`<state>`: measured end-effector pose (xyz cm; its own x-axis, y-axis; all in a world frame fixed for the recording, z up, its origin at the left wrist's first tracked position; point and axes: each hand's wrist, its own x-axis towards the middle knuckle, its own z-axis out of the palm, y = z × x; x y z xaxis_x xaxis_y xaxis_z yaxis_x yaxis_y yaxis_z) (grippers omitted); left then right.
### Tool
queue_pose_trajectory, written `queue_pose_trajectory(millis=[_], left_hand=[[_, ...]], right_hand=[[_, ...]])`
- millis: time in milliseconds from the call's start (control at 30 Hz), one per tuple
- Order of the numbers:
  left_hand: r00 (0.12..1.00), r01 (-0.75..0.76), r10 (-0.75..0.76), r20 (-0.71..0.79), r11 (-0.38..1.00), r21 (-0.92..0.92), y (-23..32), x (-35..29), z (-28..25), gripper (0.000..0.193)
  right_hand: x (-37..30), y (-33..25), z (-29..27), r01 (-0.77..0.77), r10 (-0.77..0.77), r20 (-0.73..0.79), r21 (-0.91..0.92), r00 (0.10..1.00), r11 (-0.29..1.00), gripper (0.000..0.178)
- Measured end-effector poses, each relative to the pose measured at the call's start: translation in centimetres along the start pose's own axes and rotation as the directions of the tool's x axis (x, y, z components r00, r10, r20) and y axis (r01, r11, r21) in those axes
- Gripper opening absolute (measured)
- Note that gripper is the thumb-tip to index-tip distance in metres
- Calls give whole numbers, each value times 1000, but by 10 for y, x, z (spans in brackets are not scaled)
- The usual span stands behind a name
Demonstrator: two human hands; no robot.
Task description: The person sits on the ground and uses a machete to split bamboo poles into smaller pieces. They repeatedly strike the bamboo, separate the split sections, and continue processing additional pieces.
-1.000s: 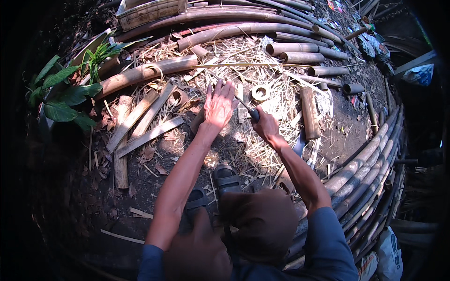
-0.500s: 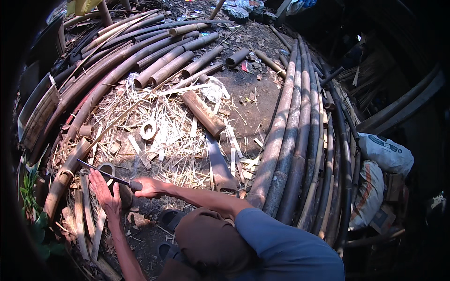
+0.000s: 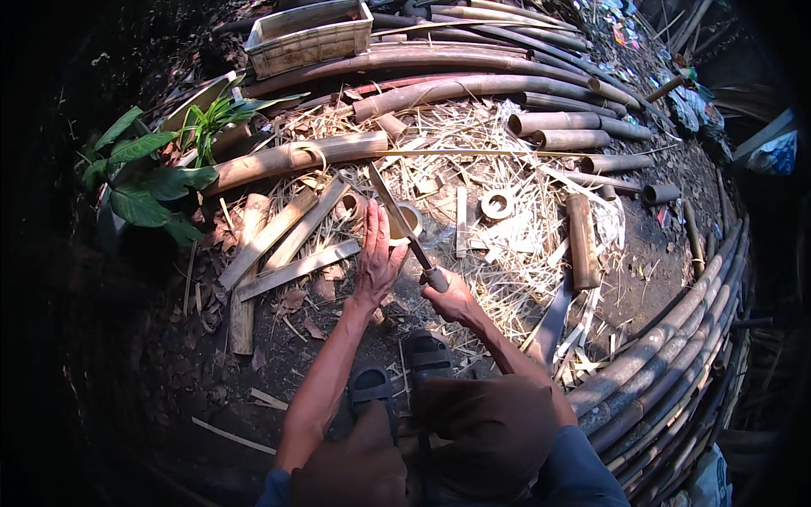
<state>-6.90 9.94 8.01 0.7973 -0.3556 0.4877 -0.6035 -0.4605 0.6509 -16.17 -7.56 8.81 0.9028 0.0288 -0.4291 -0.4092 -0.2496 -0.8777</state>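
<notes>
My right hand (image 3: pixel 452 299) is closed round the handle of a long-bladed knife (image 3: pixel 395 211). Its blade slants up and to the left across the open top of a short bamboo section (image 3: pixel 414 216). Against the left side of that section lies my left hand (image 3: pixel 378 258), fingers stretched out and thumb apart. It appears to touch the bamboo, partly hiding the section's wall. The section's lower part is hidden by the hands. A cut bamboo ring (image 3: pixel 497 204) lies on the shavings to the right.
A handsaw blade (image 3: pixel 553 321) lies right of my knees, near a thick bamboo piece (image 3: pixel 583 241). Split bamboo slats (image 3: pixel 300 269) lie at left beside a leafy plant (image 3: pixel 139 182). Long bamboo poles (image 3: pixel 676 338) line the right, others the back, near a crate (image 3: pixel 308 42).
My view has swung to the left, bringing the plant and crate into sight. The knife, still in my right hand, now points more steeply away over the bamboo section.
</notes>
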Motion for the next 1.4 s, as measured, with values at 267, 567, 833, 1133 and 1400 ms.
queue_pose_trajectory(millis=[267, 567, 833, 1133, 1400], left_hand=[[997, 35, -41, -72, 996, -77, -1, -20, -3, 69], [995, -92, 91, 31, 995, 27, 22, 15, 18, 23], [994, -79, 78, -73, 997, -18, 19, 30, 11, 20], [963, 112, -145, -227, 982, -153, -29, -12, -39, 25], [856, 371, -420, -302, 905, -207, -35, -100, -53, 25]], right_hand=[[-21, -22, 4, -56, 57, 16, -66, 998, 996, 18], [2, 68, -2, -51, 2, -130, -375, 992, 926, 44], [30, 61, -21, -76, -192, -237, -794, 953, 603, 24], [21, 80, -49, -242, -86, -396, -704, 914, 668, 29], [-6, 113, 27, -262, 121, -293, -511, 948, 819, 48]])
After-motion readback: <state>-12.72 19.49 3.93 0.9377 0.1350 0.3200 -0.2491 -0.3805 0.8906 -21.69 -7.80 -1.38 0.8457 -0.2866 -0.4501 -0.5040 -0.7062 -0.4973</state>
